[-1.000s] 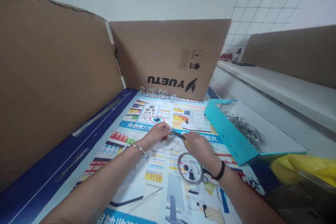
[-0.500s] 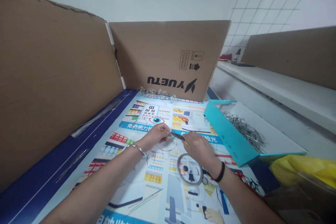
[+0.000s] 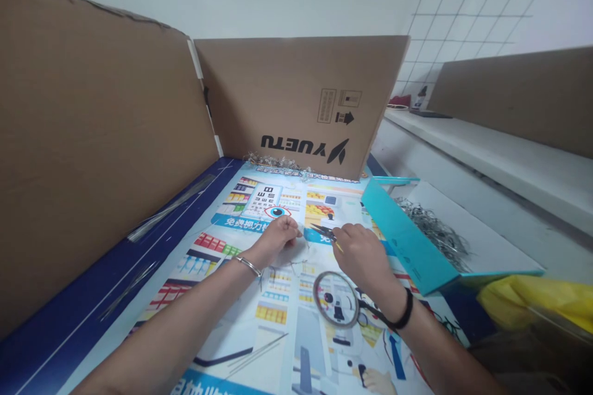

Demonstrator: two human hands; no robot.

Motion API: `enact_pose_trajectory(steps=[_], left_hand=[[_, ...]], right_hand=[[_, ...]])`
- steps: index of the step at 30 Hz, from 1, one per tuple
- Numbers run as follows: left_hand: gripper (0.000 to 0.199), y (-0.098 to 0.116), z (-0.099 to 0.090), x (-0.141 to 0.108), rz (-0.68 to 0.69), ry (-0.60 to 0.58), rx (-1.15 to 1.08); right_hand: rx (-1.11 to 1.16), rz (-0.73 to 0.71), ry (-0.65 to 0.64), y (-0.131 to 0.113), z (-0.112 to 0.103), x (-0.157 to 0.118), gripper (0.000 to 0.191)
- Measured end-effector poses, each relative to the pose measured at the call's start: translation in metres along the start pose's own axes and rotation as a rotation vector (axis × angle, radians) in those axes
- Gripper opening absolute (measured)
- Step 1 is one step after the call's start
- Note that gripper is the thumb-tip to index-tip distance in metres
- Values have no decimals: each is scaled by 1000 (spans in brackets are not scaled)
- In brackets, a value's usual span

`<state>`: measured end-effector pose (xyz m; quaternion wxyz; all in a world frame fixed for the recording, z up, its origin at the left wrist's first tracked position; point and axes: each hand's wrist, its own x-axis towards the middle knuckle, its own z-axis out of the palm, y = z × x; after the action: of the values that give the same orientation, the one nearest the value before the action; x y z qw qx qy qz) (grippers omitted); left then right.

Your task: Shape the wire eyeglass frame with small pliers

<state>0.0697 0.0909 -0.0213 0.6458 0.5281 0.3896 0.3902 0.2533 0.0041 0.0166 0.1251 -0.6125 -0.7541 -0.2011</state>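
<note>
My left hand [image 3: 281, 239] is closed in a pinch, with a thin wire [image 3: 302, 236] at its fingertips, faint against the printed sheet. To its right, my right hand [image 3: 359, 253] is wrapped around a pair of pliers [image 3: 323, 232] with dark pointed jaws and a bit of yellow on the handle. The jaws point left at the left hand, slightly parted and apart from its fingers. Below the right hand a grey ring [image 3: 316, 305] lies flat on the printed sheet [image 3: 273, 345], with a black strip-like thing beside it, partly hidden by the wrist.
A turquoise box [image 3: 407, 247] at the right holds a tangle of thin wire pieces [image 3: 433, 228]. Cardboard panels [image 3: 287, 92] wall the back and left. Loose straight wires [image 3: 257, 355] lie in front, more strips [image 3: 169, 210] at left. Yellow plastic [image 3: 542, 302] sits at lower right.
My right hand has drawn back to the right with the pliers, whose jaws now stand apart from my left fingers. The left hand has barely moved.
</note>
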Motion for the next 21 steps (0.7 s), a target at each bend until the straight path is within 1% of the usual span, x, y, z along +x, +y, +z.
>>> enact_pose_trajectory(steps=[3, 4, 7, 10, 13, 21], left_hand=[[22, -2, 1, 1, -18, 77, -9], [22, -2, 2, 0, -23, 94, -18], [23, -2, 6, -3, -26, 124, -74], [27, -1, 11, -7, -20, 135, -141], [28, -1, 16, -11, -22, 140, -176], [29, -3, 21, -16, -37, 124, -259]], right_hand=[[24, -3, 71, -4, -5, -2, 16], [36, -24, 67, -7, -6, -2, 16], [42, -67, -2, -16, -2, -5, 13], [17, -34, -46, -21, 6, -8, 10], [-2, 10, -62, -21, 12, -9, 9], [1, 12, -77, -20, 12, -9, 11]])
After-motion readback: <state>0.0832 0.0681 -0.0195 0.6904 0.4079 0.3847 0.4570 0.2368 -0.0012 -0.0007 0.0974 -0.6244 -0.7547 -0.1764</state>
